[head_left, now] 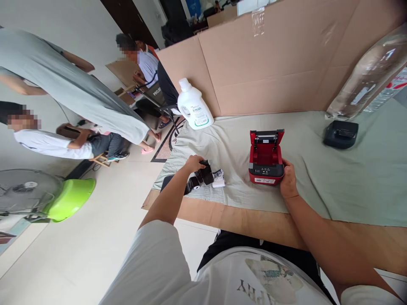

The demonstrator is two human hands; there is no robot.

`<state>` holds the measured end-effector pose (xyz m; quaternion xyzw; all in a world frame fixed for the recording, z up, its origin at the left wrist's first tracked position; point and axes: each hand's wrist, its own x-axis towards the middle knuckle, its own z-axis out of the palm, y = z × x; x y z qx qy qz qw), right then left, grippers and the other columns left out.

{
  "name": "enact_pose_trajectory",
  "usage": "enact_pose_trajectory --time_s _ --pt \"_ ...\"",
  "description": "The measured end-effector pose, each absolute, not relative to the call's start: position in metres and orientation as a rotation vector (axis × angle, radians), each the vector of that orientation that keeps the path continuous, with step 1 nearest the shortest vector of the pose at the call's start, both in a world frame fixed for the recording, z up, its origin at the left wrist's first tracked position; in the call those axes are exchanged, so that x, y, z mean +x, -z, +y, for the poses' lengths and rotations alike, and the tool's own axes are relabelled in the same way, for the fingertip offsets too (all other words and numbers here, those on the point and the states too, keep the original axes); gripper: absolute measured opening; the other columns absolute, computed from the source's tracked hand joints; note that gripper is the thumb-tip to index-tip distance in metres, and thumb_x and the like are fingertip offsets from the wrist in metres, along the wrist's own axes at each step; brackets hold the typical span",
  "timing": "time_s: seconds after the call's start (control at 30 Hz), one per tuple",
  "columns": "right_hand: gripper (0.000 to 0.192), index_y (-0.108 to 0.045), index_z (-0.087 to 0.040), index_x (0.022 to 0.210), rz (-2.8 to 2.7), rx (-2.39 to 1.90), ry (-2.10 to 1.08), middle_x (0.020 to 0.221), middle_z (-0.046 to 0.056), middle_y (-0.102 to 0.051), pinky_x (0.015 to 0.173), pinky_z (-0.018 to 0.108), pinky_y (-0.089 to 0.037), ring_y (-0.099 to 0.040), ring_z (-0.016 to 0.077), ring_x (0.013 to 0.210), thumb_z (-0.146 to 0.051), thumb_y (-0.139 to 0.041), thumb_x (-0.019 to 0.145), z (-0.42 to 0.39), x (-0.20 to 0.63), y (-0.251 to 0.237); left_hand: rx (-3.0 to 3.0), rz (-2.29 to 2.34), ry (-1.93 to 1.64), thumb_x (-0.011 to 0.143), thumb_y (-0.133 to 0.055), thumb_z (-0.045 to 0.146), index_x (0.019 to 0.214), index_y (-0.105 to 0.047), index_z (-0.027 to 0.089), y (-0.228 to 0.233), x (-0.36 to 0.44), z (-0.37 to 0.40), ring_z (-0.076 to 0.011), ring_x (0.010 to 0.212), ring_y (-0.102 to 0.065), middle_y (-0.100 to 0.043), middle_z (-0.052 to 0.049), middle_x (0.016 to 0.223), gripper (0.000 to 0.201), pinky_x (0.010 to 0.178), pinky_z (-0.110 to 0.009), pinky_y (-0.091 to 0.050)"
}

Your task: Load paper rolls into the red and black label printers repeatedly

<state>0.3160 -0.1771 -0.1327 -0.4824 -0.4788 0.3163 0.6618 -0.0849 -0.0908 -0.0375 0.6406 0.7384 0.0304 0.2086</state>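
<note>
A small red and black printer (266,159) stands on the grey-green cloth (333,178) with its lid tipped open. My right hand (288,180) rests against its right front corner and steadies it. My left hand (194,163) reaches left and closes over a black object (206,171) lying among black pouches near the table's left edge. A small white paper roll (218,178) lies just right of that black pile, apart from the printer.
A white detergent jug (193,106) stands at the far left corner by the cardboard wall (286,63). A black device (341,134) and a clear plastic-wrapped bundle (369,76) sit far right. Several people, a green basin (71,198) and a fan (25,195) are on the left.
</note>
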Motion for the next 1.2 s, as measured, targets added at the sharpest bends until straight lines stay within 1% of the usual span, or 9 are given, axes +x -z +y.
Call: enact_pose_trajectory --time_s 0.13,0.27,0.47,0.67,0.73,0.83,0.93,1.1,1.2 --pt "0.059 -0.055 -0.019 0.128 -1.08 -1.101 -0.724 0.129 0.014 -0.061 0.102 0.046 -0.047 -0.059 0.0265 0.116 -0.064 -0.036 0.096 -0.178 0.316 0.131 1.857 2.13 -0.006 0.053 -0.084 0.041 0.095 -0.074 0.023 0.038 -0.093 -0.095 -0.0379 0.123 -0.044 -0.065 -0.01 0.108 0.047 0.102 -0.039 -0.036" --pt "0.058 -0.055 -0.019 0.128 -1.085 -1.102 -0.729 0.13 0.015 -0.061 0.103 0.044 -0.046 -0.058 0.0256 0.118 -0.063 -0.036 0.096 -0.177 0.316 0.131 1.819 2.29 -0.033 0.075 -0.068 0.052 0.116 -0.067 0.022 0.03 -0.104 -0.095 -0.032 0.124 -0.045 -0.059 -0.012 0.124 0.051 0.103 -0.037 -0.036" --pt "0.055 -0.058 -0.02 0.125 -1.057 -1.1 -0.716 0.125 0.011 -0.063 0.103 0.053 -0.046 -0.06 0.0265 0.114 -0.063 -0.04 0.096 -0.177 0.316 0.131 1.661 2.402 0.062 0.07 -0.073 0.035 0.109 -0.067 0.019 0.02 -0.112 -0.102 -0.0271 0.102 -0.06 -0.068 -0.009 0.107 0.042 0.086 -0.033 -0.047" --pt "0.055 -0.059 -0.019 0.124 -1.077 -1.131 -0.711 0.126 0.012 -0.064 0.105 0.052 -0.045 -0.059 0.0277 0.118 -0.063 -0.041 0.096 -0.179 0.316 0.125 1.743 2.734 -0.176 0.079 -0.062 0.025 0.13 -0.053 0.007 -0.03 -0.094 -0.104 -0.0403 0.123 -0.05 -0.046 -0.026 0.138 0.055 0.101 -0.049 -0.042" --pt "0.056 -0.058 -0.019 0.125 -1.066 -1.141 -0.733 0.128 0.013 -0.063 0.107 0.051 -0.045 -0.058 0.029 0.12 -0.064 -0.041 0.096 -0.18 0.316 0.124 1.886 2.467 -0.238 0.081 -0.063 0.03 0.126 -0.058 0.011 -0.053 -0.076 -0.109 -0.0375 0.117 -0.055 -0.057 -0.02 0.128 0.05 0.099 -0.048 -0.045" --pt "0.056 -0.058 -0.02 0.126 -1.036 -1.133 -0.785 0.13 0.013 -0.063 0.107 0.051 -0.044 -0.057 0.03 0.121 -0.064 -0.042 0.095 -0.18 0.316 0.123 1.874 1.421 -0.02 0.076 -0.071 0.046 0.12 -0.065 0.017 -0.082 -0.034 -0.127 -0.0294 0.098 -0.065 -0.07 -0.01 0.106 0.054 0.086 -0.038 -0.053" --pt "0.055 -0.058 -0.021 0.125 -1.011 -1.101 -0.81 0.129 0.013 -0.063 0.107 0.051 -0.044 -0.057 0.0297 0.12 -0.064 -0.044 0.094 -0.18 0.316 0.122 1.645 0.63 0.201 0.067 -0.082 0.049 0.117 -0.069 0.016 -0.09 0.022 -0.144 -0.0261 0.093 -0.069 -0.073 -0.012 0.11 0.061 0.081 -0.033 -0.054" --pt "0.054 -0.059 -0.022 0.122 -1.008 -1.103 -0.789 0.125 0.011 -0.065 0.105 0.053 -0.045 -0.059 0.0277 0.117 -0.065 -0.045 0.093 -0.179 0.316 0.125 1.945 0.839 -0.221 0.083 -0.067 0.035 0.122 -0.064 0.018 -0.056 0.115 -0.129 -0.0243 0.109 -0.064 -0.068 -0.011 0.123 0.043 0.095 -0.036 -0.05" --pt "0.054 -0.059 -0.021 0.122 -1.017 -1.106 -0.772 0.125 0.011 -0.065 0.106 0.052 -0.045 -0.06 0.0268 0.117 -0.065 -0.046 0.093 -0.177 0.316 0.128 2.328 1.219 -0.076 0.083 -0.064 0.026 0.12 -0.065 0.02 -0.035 0.156 -0.107 -0.0269 0.117 -0.061 -0.069 -0.008 0.124 0.038 0.104 -0.041 -0.044"
